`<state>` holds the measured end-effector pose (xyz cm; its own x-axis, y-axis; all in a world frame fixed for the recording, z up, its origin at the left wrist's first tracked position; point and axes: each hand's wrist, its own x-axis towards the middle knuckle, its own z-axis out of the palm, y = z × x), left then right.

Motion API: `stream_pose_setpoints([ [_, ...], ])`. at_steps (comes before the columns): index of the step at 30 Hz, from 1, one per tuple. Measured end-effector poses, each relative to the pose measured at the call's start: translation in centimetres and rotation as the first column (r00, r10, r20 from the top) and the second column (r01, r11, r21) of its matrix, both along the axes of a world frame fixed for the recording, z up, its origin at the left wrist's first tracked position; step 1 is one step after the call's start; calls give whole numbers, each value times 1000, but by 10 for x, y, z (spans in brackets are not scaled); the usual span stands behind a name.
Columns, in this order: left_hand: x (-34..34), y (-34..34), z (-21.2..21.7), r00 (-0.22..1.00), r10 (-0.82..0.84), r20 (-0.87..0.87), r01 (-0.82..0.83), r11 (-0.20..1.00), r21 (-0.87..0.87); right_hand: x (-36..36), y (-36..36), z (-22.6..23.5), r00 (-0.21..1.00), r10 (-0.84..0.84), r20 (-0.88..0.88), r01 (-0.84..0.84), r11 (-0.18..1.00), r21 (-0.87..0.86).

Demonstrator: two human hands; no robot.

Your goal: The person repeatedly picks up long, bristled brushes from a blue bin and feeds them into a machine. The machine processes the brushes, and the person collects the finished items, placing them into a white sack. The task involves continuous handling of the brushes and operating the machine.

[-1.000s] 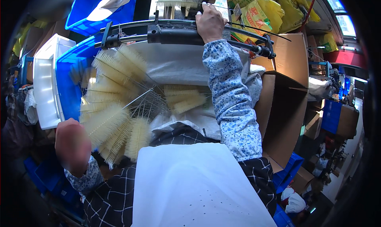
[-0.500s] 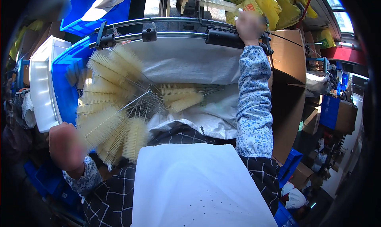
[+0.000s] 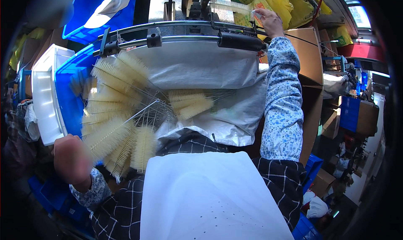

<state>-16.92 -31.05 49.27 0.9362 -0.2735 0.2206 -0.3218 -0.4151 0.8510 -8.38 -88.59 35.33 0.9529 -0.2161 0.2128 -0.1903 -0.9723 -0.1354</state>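
- At the far side, we see a pale brush (image 3: 231,5) lying almost level across the machine (image 3: 195,7), a straight, slim, whitish row of short bristles.
- We find the right hand (image 3: 270,21) at that brush's right end, thumb and fingertips pinched on it.
- Near the left edge of the pile, we see the left hand (image 3: 73,160), curled and blurred; we cannot tell whether it grips anything.
- Just beside it we see a large brush (image 3: 107,138), cream and fluffy, its bristles standing out around a twisted wire stem (image 3: 140,112) that slants far and right to a small loop.
- Behind and around that one, we see a fan of brushes (image 3: 113,86), cream to straw yellow, bristles outward to the left and thin metal stems crossing toward the middle.
- To their right, we see a smaller cluster of brushes (image 3: 189,103), bristles leftward, stems rightward, on a wrinkled white sheet (image 3: 201,68).
- Left of the fan, we see a blue crate (image 3: 67,110).
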Motion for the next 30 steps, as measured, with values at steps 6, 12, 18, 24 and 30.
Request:
stream_pose_setpoints([
  [6, 4, -2, -2, 1000, 3, 17, -3, 1000, 1, -57, -18, 33, 956, -42, 290, 31, 999, 41],
  [12, 8, -5, -8, 999, -6, 43, 5, 999, 35, -107, -38, 61, 858, -121, 499, 203, 973, -112],
  [18, 5, -9, -4, 999, 39, 28, -40, 998, 52, -128, -31, 80, 826, -143, 546, 259, 955, -143],
  [24, 3, -11, -1, 998, 41, 50, -43, 998, 41, -130, -23, 85, 809, -90, 581, 248, 948, -200],
  [30, 3, -8, 0, 995, 48, 87, -52, 997, 52, -123, -5, 106, 751, 68, 657, 172, 940, -295],
])
